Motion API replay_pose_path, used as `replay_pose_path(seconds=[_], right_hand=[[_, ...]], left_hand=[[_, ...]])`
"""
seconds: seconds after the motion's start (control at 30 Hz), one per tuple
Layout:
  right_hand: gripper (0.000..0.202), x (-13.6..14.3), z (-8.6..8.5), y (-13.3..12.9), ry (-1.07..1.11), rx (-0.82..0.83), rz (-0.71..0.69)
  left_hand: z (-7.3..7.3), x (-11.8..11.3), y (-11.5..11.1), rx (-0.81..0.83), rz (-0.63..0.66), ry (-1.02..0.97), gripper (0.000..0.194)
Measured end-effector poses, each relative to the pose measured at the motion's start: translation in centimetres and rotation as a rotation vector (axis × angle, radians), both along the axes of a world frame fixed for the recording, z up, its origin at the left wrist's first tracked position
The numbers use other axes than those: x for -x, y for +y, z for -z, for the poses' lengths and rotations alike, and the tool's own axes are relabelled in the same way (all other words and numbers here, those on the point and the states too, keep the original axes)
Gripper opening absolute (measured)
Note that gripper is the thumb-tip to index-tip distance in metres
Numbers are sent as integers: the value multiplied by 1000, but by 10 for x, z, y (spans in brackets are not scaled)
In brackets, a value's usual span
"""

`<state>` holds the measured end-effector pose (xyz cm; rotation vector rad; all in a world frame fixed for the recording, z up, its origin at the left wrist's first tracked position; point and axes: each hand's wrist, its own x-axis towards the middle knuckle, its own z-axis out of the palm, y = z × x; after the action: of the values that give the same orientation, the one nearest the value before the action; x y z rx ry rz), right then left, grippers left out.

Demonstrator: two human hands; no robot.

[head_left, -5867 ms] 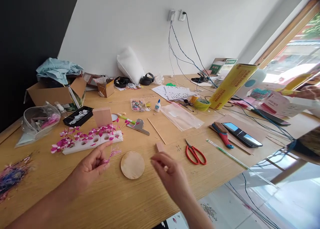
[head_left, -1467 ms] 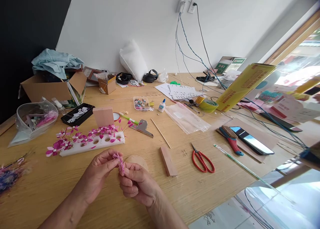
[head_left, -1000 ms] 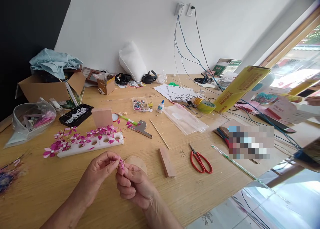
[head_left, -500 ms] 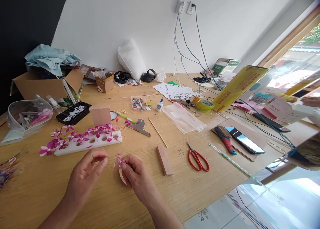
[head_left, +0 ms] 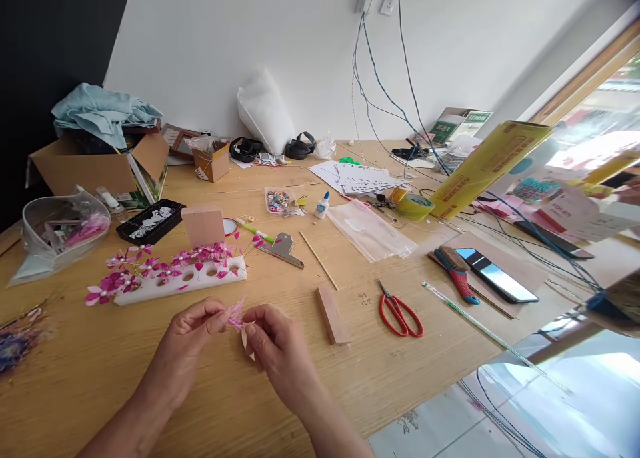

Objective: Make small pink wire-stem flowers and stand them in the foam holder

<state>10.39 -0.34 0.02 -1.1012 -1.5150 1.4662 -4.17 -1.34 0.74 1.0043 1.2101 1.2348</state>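
My left hand [head_left: 200, 331] pinches the left side of a small pink, petal-like bundle [head_left: 237, 313], too fine to make out exactly. On its right side my right hand [head_left: 273, 341] closes thumb and fingers around the bundle's lower end. A pale, curved, ring-like piece [head_left: 247, 343] shows under the right fingers, mostly hidden. Just beyond my hands, magenta wire-stemmed flowers [head_left: 165, 269] with pearly centres rest on a white foam block [head_left: 150, 294] with round holes.
Right of my hands lie a wooden block [head_left: 331, 316], red-handled scissors [head_left: 400, 311] and a thin stick [head_left: 319, 261]. Farther back are a glue bottle [head_left: 323, 205], a bead box [head_left: 281, 201], a metal scraper [head_left: 285, 248] and a clear bag [head_left: 367, 228]. A brush [head_left: 456, 275] lies beside a phone [head_left: 495, 275].
My left hand has moved right and closed on the pink bundle, which only the right hand held before. The view has shifted slightly.
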Motion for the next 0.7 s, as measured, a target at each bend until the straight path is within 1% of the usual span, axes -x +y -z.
replay_pose_path(seconds=[0.07,0.1,0.2,0.3,0.4,0.5,0.53,0.57,0.63,0.7], right_hand=[[20,-2,0,2,150,138,-66],[22,-2,0,3,203,176,-83],[23,-4,-1,5,249,187,-60],[17,-7,-1,7,165,125,-39],[13,-10,-2,9,31,18,-48],[12,-14,-9,10,-120,-114,-41],[13,-15,-12,10,-172,-148,-30],[14,-17,-16,11,-225,-176,-12],[16,-20,-23,12,-318,-224,29],[17,-22,-28,13,-380,-255,58]], left_hand=[[0,1,-1,34,-21,-59,14],[0,2,-1,39,-30,-74,14],[1,2,-1,35,-47,-95,13],[1,1,-2,36,-69,-94,14],[3,-3,-2,37,-79,-107,13],[5,-6,-1,56,-72,-154,17],[5,-5,1,69,-89,-161,20],[5,-3,2,79,-128,-158,25],[1,3,1,41,-275,-108,31],[-7,12,-6,-110,-468,-2,31]])
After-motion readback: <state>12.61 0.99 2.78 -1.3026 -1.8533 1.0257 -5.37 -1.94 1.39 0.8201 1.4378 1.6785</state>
